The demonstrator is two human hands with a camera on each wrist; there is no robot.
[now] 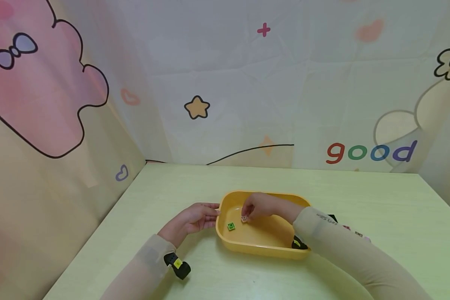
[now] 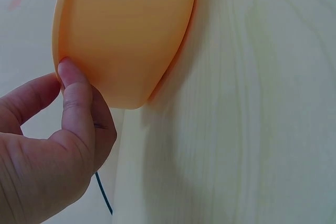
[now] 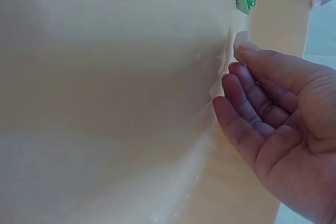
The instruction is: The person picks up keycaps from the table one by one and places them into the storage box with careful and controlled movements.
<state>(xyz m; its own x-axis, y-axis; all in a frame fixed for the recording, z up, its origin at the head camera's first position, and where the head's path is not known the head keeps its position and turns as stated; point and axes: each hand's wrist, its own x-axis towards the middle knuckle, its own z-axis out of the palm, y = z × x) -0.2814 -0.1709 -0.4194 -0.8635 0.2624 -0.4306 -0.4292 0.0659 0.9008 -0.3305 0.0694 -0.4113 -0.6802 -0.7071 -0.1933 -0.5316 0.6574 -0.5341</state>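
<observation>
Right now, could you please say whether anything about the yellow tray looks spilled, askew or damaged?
Nothing stands out: the tray shows no spill or damage, the left hand holds it, a green piece lies inside, and the right hand pinches a small pale piece.

The left hand [image 1: 196,217] pinches the rim of the tray [image 1: 255,246]; the right hand [image 1: 260,205] dips inside it.
The left forearm [image 1: 136,266] slants in from the tray's near left side, with thumb and fingers meeting at the rim of its left end. The right forearm [image 1: 352,250] crosses beyond the tray's right end, its wrist [image 1: 290,210] above the tray; the thumb [image 3: 281,67] presses on a small piece [image 1: 244,218] held at the fingertips, other fingers loosely curved.
</observation>
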